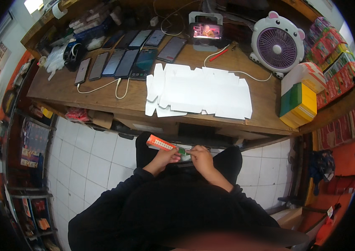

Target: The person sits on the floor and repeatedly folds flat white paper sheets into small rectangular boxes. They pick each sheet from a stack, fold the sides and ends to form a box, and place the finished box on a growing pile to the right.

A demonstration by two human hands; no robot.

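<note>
Held item: one long, narrow orange-and-white cardboard box with a green end (163, 144), carried over the person's lap, just below the front edge of the wooden desk (135, 104). It lies tilted, its orange end up and to the person's left, its green end toward the right.

Left hand (165, 157): closed around the underside of the box near its middle, fingers curled up onto it.

Right hand (200, 156): fingers pinched together at the green end of the box, touching it; whether they grip a flap or only press on it cannot be told.

On the desk, centre: a spread of flat white die-cut cardboard blanks (198, 91), overlapping one another and reaching the front edge.

On the desk, left: two rows of dark smartphones lying face up (123, 58), side by side, with white charging cables (102, 88) trailing from the near row.

On the desk, rear centre: a small phone on a grey stand, its screen lit (206, 30).

On the desk, right rear: a white bear-shaped desk fan with a purple grille (277, 45).

On the desk, right front: a stack of yellow and green flat cartons (297, 104), near the corner.

Beyond the desk, far right: stacked red and green printed boxes (332, 54).

Below: a white tiled floor (89, 163).
</note>
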